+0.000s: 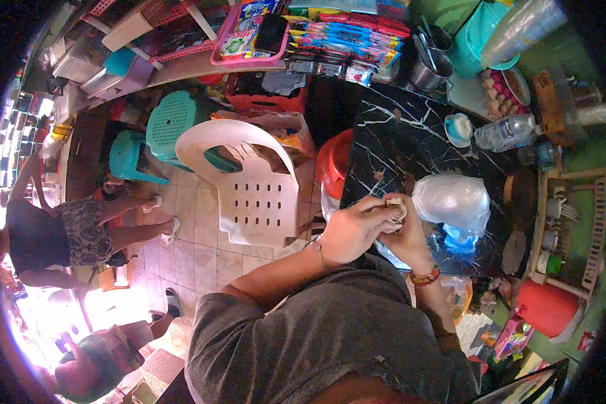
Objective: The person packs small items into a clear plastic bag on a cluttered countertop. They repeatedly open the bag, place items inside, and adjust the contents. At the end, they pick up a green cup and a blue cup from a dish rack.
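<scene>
In the head view, my left hand [351, 230] and my right hand [409, 237] meet in front of my body, at the edge of a black marble-patterned table [399, 146]. A small crumpled, pale brownish thing, perhaps paper [397, 209], is held between them, with fingers of both hands on it. Parts of it are hidden by the fingers. Just right of my hands, a clear plastic bag with whitish contents [452, 199] lies on the table, a blue plastic bag [462, 240] beside it.
A clear plastic bottle [505, 134] and a small tub [458, 130] stand on the table. A pale plastic chair [257, 197] is to the left, with green stools [171, 126] beyond. Shelves with packets [343, 40] run along the top. Two people [83, 232] [101, 358] are at the far left.
</scene>
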The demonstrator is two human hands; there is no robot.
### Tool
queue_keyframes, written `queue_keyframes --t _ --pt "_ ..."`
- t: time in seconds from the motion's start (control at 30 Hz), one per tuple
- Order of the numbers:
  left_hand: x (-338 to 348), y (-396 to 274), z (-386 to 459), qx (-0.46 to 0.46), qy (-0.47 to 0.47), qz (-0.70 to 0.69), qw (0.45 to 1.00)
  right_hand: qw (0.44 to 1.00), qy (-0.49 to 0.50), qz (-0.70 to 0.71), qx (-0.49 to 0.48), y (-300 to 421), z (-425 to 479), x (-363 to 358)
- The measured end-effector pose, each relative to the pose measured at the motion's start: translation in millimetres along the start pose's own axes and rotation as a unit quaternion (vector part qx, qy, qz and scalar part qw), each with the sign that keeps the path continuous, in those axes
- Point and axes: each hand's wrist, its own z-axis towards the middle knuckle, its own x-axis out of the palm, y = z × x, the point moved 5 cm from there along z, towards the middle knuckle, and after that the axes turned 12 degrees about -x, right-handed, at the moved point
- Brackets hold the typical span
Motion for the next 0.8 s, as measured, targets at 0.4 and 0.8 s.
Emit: queue_keyframes --t 0.4,0.8 --pt "17.8 41.8 -6.4 -0.071 0.171 -0.264 0.946 0.948 -0.072 0.257 0.172 -9.8 -10.9 3.4" --pt "-81.4 153.1 -15.4 -0.373 -0.154 -0.338 0.85 0.949 -0.257 0.122 0.136 -14.8 22.9 -7.3"
